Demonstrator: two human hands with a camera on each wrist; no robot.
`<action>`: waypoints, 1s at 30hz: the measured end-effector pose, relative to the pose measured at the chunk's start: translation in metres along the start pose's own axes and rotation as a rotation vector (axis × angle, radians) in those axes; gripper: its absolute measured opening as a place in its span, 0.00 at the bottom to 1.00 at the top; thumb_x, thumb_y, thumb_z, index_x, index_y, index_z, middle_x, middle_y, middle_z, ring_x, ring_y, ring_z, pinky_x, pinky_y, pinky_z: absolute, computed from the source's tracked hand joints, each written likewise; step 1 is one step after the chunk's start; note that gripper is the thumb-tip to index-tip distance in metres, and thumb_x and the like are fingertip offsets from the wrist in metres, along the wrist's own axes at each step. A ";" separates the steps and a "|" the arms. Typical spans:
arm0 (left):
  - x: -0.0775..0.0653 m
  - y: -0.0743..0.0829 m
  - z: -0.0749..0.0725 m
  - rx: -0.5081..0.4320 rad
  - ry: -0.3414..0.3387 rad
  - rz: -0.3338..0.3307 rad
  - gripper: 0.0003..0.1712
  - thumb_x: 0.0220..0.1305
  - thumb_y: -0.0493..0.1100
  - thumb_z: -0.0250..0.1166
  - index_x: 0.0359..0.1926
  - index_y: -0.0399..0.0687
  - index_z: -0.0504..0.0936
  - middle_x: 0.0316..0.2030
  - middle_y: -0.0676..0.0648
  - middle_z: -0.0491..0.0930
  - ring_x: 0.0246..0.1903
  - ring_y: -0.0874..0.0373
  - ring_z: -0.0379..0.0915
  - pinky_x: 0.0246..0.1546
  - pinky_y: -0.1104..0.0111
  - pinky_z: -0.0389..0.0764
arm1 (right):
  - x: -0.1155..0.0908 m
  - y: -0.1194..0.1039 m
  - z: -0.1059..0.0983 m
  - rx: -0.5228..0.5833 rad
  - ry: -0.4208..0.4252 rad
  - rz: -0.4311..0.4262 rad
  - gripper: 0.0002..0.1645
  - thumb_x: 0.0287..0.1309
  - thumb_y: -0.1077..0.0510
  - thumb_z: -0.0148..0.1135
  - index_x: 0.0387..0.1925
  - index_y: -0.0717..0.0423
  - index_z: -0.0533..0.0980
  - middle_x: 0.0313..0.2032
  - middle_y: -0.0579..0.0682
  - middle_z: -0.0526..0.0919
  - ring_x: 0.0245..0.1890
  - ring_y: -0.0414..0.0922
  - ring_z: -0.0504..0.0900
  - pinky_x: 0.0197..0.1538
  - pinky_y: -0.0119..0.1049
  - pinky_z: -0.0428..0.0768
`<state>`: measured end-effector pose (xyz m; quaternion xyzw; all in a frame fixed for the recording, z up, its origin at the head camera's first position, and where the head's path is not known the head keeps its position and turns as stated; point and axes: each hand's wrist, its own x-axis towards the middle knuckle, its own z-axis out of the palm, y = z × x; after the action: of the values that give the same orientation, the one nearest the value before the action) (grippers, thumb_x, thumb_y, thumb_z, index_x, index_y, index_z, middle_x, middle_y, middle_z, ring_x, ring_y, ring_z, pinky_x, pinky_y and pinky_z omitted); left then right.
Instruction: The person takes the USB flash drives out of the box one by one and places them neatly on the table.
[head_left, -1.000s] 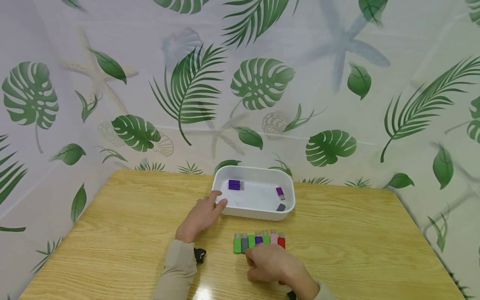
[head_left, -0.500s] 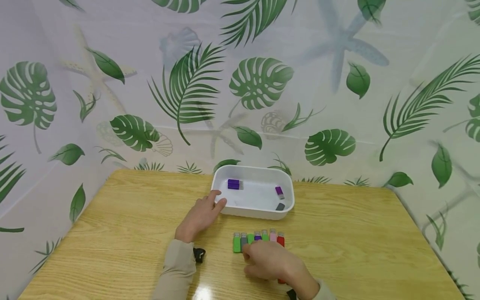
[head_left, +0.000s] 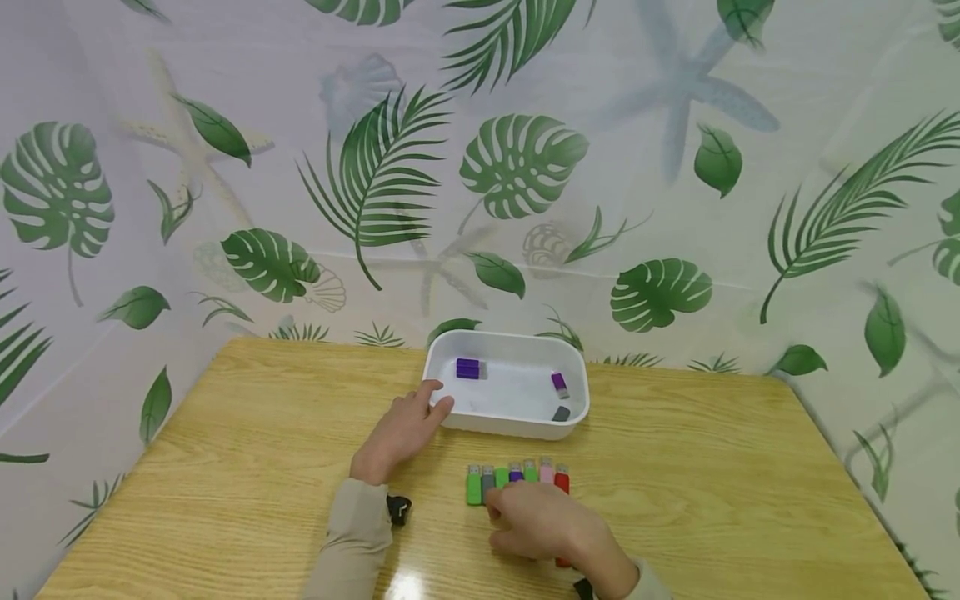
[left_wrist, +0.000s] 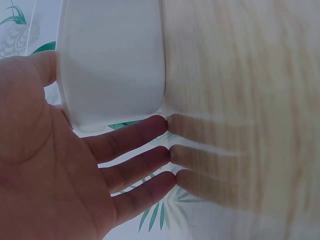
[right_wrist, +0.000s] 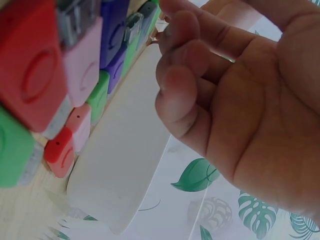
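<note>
My left hand [head_left: 401, 429] rests at the left front corner of a white plastic box [head_left: 506, 425]. In the left wrist view its thumb touches the rim and three fingers [left_wrist: 137, 197] lie straight, tips down on the table. My right hand [head_left: 547, 521] is low over USB sticks standing in rows, its fingertips beside a grey USB stick [head_left: 488, 478]. Next to that are a green USB stick [head_left: 474, 487], a pink one and a red USB stick [head_left: 562, 480]. Fingers of the right hand [right_wrist: 240, 100] are curled; I cannot tell whether they pinch a stick. The hand hides most of the nearer row.
Inside the box lie purple USB sticks [head_left: 467, 368], a magenta USB stick [head_left: 559, 384] and a dark grey one [head_left: 561, 413]. The wooden table [head_left: 697, 475] ends at a leaf-patterned backdrop [head_left: 570, 300] just behind the box.
Both hands keep almost the same place; the right hand shifts only very slightly left over the USB sticks. The box and its contents have not moved.
</note>
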<state>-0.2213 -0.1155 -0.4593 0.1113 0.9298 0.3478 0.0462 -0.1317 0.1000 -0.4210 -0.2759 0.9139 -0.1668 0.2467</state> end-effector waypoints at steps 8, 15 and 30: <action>0.000 0.000 0.000 -0.008 0.006 0.012 0.31 0.78 0.60 0.44 0.69 0.45 0.66 0.51 0.40 0.81 0.53 0.43 0.75 0.55 0.48 0.74 | 0.000 0.000 0.000 -0.008 -0.004 0.005 0.08 0.59 0.54 0.66 0.31 0.49 0.74 0.19 0.40 0.65 0.20 0.36 0.65 0.24 0.29 0.61; 0.002 0.000 0.000 -0.009 0.004 0.000 0.32 0.77 0.61 0.43 0.70 0.47 0.65 0.52 0.40 0.80 0.55 0.42 0.73 0.57 0.48 0.73 | 0.001 0.001 0.000 -0.016 0.000 0.000 0.08 0.59 0.54 0.66 0.31 0.49 0.74 0.19 0.40 0.65 0.20 0.36 0.65 0.23 0.29 0.60; 0.000 -0.003 0.001 0.004 0.007 -0.004 0.33 0.77 0.63 0.43 0.70 0.47 0.66 0.53 0.41 0.80 0.57 0.41 0.73 0.57 0.47 0.73 | 0.001 -0.001 0.001 -0.001 -0.031 0.027 0.09 0.60 0.54 0.66 0.31 0.49 0.73 0.19 0.41 0.65 0.20 0.37 0.65 0.24 0.29 0.61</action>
<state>-0.2220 -0.1165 -0.4619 0.1081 0.9309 0.3462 0.0434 -0.1319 0.0985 -0.4216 -0.2661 0.9137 -0.1586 0.2630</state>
